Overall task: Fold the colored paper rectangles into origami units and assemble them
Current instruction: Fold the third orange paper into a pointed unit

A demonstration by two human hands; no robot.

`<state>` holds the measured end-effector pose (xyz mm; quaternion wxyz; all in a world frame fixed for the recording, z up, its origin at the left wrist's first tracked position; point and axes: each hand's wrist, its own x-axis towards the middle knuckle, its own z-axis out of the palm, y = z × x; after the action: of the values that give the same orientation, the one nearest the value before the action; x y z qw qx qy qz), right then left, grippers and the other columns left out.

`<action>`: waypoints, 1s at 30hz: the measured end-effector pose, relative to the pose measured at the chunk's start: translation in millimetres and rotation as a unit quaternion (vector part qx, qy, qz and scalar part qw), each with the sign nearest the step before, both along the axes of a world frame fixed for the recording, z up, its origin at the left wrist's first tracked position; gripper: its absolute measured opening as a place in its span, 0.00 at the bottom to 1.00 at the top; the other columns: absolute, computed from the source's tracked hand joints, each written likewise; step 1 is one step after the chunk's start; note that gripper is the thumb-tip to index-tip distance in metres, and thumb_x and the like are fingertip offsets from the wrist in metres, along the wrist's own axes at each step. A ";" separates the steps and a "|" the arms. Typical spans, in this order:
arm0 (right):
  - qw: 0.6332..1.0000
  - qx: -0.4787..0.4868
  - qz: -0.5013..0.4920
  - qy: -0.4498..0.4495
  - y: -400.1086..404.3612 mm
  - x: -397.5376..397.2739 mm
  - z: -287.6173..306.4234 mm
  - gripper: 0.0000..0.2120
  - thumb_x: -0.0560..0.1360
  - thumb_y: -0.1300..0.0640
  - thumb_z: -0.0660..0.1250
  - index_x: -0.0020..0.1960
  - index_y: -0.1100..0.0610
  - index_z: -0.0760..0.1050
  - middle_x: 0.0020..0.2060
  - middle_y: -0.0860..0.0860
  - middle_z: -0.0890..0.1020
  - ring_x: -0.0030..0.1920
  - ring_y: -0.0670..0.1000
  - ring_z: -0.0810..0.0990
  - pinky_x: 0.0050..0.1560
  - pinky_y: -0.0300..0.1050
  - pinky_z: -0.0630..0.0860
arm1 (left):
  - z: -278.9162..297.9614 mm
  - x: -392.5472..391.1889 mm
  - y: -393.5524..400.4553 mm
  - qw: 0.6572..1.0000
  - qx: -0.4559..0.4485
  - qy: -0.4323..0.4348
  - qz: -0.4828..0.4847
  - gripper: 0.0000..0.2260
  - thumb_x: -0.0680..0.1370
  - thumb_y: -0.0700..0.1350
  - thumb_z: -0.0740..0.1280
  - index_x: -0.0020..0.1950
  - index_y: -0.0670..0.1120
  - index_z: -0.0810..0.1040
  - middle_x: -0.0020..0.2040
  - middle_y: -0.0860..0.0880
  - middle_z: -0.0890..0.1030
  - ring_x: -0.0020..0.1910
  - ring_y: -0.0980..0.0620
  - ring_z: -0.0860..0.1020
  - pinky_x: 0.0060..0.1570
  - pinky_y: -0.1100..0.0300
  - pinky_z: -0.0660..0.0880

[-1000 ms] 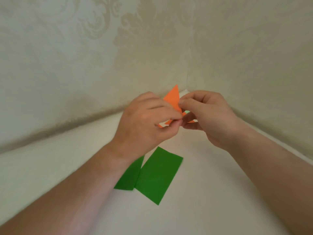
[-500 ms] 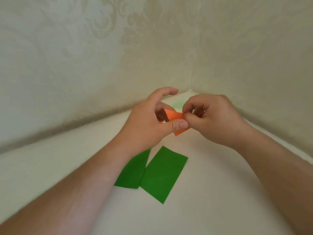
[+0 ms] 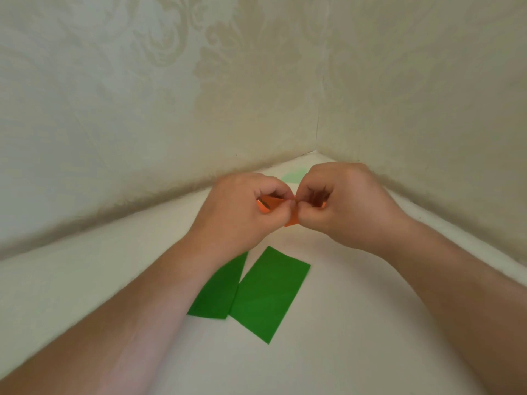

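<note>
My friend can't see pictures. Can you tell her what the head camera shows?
Two hands, the left hand and the right hand, pinch a small folded orange paper between them above a white table. Two flat green paper rectangles lie on the table below the hands, near a wallpapered corner.

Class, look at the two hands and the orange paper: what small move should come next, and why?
Probably press the crease flat before anything else. The left hand and right hand both pinch the small folded orange paper piece above the white table, and the two flat green paper rectangles lie unfolded below.
</note>
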<state>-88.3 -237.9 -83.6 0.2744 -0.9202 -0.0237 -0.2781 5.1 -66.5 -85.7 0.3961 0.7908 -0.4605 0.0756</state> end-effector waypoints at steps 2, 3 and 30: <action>1.000 -0.011 -0.010 0.001 3.4 1.1 -0.9 0.06 0.67 0.50 0.69 0.34 0.50 0.78 0.30 0.43 0.78 0.35 0.46 0.77 0.34 0.49 0.75 | 0.4 1.1 -0.1 0.998 0.009 -0.067 0.006 0.01 0.73 0.50 0.73 0.42 0.55 0.86 0.38 0.59 0.83 0.42 0.57 0.81 0.43 0.54 0.77; 1.000 -0.007 -0.018 0.001 4.0 1.6 -1.3 0.05 0.68 0.52 0.71 0.34 0.50 0.78 0.30 0.43 0.78 0.35 0.46 0.77 0.34 0.50 0.76 | 1.1 1.3 -0.2 0.996 0.006 -0.089 0.011 0.02 0.72 0.50 0.73 0.41 0.55 0.85 0.37 0.58 0.82 0.41 0.57 0.80 0.42 0.54 0.77; 0.921 0.389 0.035 0.012 -7.4 1.3 9.5 0.04 0.76 0.58 0.74 0.49 0.51 0.83 0.46 0.54 0.86 0.44 0.51 0.84 0.52 0.53 0.81 | 7.7 13.2 0.4 0.903 -0.243 0.351 -0.043 0.07 0.69 0.48 0.76 0.45 0.49 0.87 0.43 0.47 0.87 0.44 0.50 0.84 0.55 0.51 0.81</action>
<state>-87.0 -245.3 -74.0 0.6203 -0.7431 0.0573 -0.2443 18.3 -66.1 -78.0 0.7151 0.6243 -0.2930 -0.1141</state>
